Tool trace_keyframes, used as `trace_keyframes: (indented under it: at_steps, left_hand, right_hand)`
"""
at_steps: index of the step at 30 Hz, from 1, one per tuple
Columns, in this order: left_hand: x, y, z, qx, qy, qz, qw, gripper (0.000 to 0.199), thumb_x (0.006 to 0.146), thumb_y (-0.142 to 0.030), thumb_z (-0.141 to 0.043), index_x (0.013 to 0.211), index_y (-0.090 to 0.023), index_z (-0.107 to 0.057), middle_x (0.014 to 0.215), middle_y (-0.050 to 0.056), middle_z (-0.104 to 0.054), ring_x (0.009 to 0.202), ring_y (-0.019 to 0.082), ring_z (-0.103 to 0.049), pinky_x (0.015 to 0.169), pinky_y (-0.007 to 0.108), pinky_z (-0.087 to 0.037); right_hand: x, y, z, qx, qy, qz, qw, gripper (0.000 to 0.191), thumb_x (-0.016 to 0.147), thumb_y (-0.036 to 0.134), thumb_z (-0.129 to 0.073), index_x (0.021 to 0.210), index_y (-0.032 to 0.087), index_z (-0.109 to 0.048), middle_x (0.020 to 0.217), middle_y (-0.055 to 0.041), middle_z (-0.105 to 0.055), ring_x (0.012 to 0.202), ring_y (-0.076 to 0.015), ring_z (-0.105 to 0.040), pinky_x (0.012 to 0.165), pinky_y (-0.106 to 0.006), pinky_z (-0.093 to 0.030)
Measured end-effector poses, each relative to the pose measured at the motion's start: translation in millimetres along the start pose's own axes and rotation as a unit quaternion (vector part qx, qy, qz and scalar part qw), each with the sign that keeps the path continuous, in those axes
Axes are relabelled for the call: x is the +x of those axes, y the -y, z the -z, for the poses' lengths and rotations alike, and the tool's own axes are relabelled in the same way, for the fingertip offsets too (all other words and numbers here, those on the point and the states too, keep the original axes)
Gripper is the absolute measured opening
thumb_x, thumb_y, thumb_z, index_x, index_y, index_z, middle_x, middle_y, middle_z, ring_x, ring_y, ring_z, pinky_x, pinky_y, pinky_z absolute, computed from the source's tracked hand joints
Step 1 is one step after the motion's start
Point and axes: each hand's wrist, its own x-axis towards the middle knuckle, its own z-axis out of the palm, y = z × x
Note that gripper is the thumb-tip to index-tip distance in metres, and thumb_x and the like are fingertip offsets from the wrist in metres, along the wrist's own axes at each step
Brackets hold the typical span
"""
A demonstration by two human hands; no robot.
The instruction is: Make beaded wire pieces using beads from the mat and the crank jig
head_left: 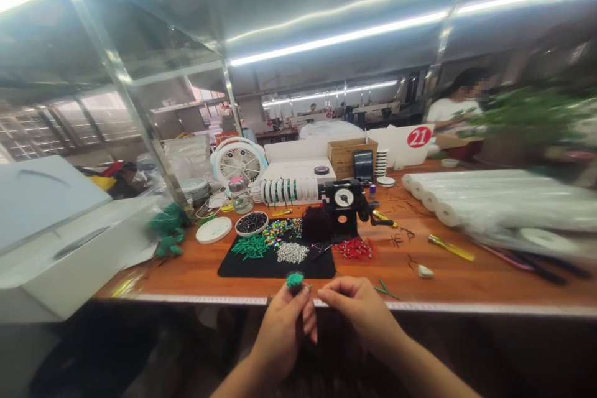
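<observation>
On the orange wooden workbench lies a black mat with loose beads, and both forearms come up from below its front edge. The left hand is closed around a small green beaded tuft, which stands upright just above that edge. The right hand is near it, with fingertips pinched together, but what they hold is too thin to tell. If the left grip becomes loose, the tuft could fall below the bench.

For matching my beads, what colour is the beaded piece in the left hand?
The beaded piece is green, seen best in the head view.
</observation>
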Motion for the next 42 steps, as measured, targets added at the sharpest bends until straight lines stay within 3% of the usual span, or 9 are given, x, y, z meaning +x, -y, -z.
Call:
trace_keyframes:
  at_steps: [6, 12, 19, 26, 31, 35, 38, 42]
  left_hand:
    - [3.4, 5.1, 1.2, 0.006, -0.022, 0.003, 1.000, 0.033, 0.072, -0.038, -0.068, 0.070, -0.019, -0.041, 0.047, -0.011, -0.028, 0.038, 0.004, -0.020, 0.034, 0.015, -0.027]
    - [4.1, 13.3, 5.3, 0.117, -0.060, -0.094, 0.987, 0.034, 0.077, -0.046, -0.062, 0.074, -0.020, -0.041, 0.051, -0.010, -0.033, 0.041, 0.005, -0.030, 0.039, 0.016, -0.032]
    - [3.3, 16.1, 12.7, 0.231, -0.073, -0.134, 0.961, 0.028, 0.084, -0.045, -0.052, 0.075, -0.020, -0.042, 0.052, -0.008, -0.038, 0.044, 0.007, -0.036, 0.043, 0.019, -0.032]
    - [-2.0, 18.1, 22.7, 0.368, -0.107, -0.241, 0.892, 0.021, 0.082, -0.037, -0.056, 0.070, -0.021, -0.051, 0.062, 0.000, -0.051, 0.056, 0.015, -0.046, 0.056, 0.026, -0.034]
    - [-2.0, 17.7, 30.1, 0.405, -0.076, -0.269, 0.871, 0.010, 0.082, -0.029, -0.055, 0.075, -0.022, -0.054, 0.067, 0.002, -0.055, 0.059, 0.017, -0.047, 0.058, 0.027, -0.033]
    - [-3.5, 9.3, 25.3, 0.433, -0.038, -0.266, 0.861, 0.008, 0.083, -0.022, -0.051, 0.076, -0.021, -0.054, 0.069, 0.002, -0.057, 0.063, 0.017, -0.050, 0.061, 0.027, -0.035]
    - [-4.4, 2.9, 19.2, 0.417, 0.001, -0.231, 0.879, 0.011, 0.085, -0.025, -0.049, 0.076, -0.020, -0.053, 0.069, 0.001, -0.056, 0.064, 0.016, -0.050, 0.061, 0.026, -0.036]
    - [-2.8, 5.7, 13.3, 0.229, 0.015, -0.091, 0.969, 0.017, 0.085, -0.032, -0.047, 0.073, -0.021, -0.042, 0.052, -0.006, -0.042, 0.044, 0.011, -0.039, 0.044, 0.022, -0.033]
  right_hand:
    - [-4.2, 5.3, -4.4, 0.065, -0.004, -0.026, 0.998, 0.023, 0.065, 0.035, -0.071, 0.060, 0.014, -0.065, 0.054, 0.0015, -0.057, 0.052, -0.0098, -0.044, 0.052, -0.021, -0.033]
    - [-8.1, 11.7, -10.7, 0.067, -0.030, -0.041, 0.996, 0.017, 0.064, 0.031, -0.069, 0.058, 0.015, -0.064, 0.058, -0.0007, -0.059, 0.056, -0.0123, -0.048, 0.052, -0.022, -0.035]
    - [-7.1, 12.8, -12.4, 0.062, -0.041, -0.042, 0.996, 0.019, 0.064, 0.032, -0.068, 0.057, 0.016, -0.063, 0.057, -0.0005, -0.059, 0.055, -0.0120, -0.047, 0.050, -0.022, -0.033]
    - [-6.8, 14.7, -12.8, 0.060, -0.041, -0.049, 0.996, 0.018, 0.065, 0.031, -0.069, 0.059, 0.015, -0.063, 0.057, 0.0006, -0.059, 0.055, -0.0116, -0.048, 0.054, -0.023, -0.035]
    - [-6.1, 14.5, -11.3, 0.005, -0.027, 0.011, 1.000, 0.023, 0.070, 0.037, -0.067, 0.064, 0.014, -0.068, 0.064, -0.0026, -0.065, 0.065, -0.0163, -0.055, 0.064, -0.026, -0.040]
    - [-4.2, 15.5, -9.3, -0.044, -0.026, 0.016, 0.999, 0.027, 0.070, 0.040, -0.066, 0.067, 0.014, -0.071, 0.067, -0.0051, -0.068, 0.070, -0.0202, -0.058, 0.066, -0.028, -0.043]
    - [-3.5, 15.7, -6.0, -0.074, 0.015, 0.019, 0.997, 0.025, 0.073, 0.038, -0.064, 0.071, 0.015, -0.072, 0.073, -0.0051, -0.070, 0.074, -0.0208, -0.060, 0.068, -0.028, -0.044]
    - [-4.9, 7.6, -3.5, -0.164, 0.048, 0.054, 0.984, 0.024, 0.077, 0.035, -0.058, 0.066, 0.015, -0.067, 0.065, -0.0033, -0.067, 0.064, -0.0176, -0.059, 0.060, -0.025, -0.042]
